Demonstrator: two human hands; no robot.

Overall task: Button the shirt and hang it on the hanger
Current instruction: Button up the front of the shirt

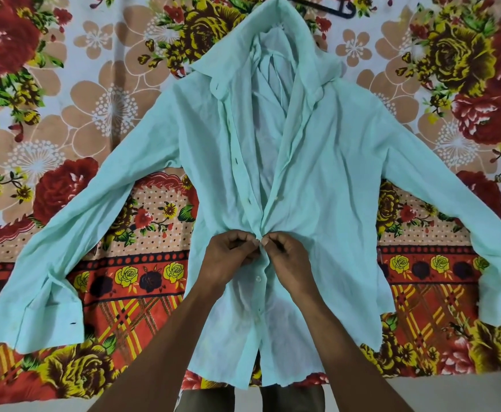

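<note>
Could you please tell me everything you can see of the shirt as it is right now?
The shirt is pale mint, thin, wrinkled cloth, lying front-up on a floral bedsheet, long sleeves spread, collar far from the person. Its lower front is buttoned; above the hands it gapes open. The left hand and right hand pinch the placket edges together at mid-front.

Shirt point(317, 179) on the bedsheet point(94, 93) — hanger point(329, 7) behind its collar.

Floral bedsheet point(65, 120) covers the surface; 1 mint shirt point(347, 179) lies flat on it, black hanger point(332, 7) near collar.
</note>
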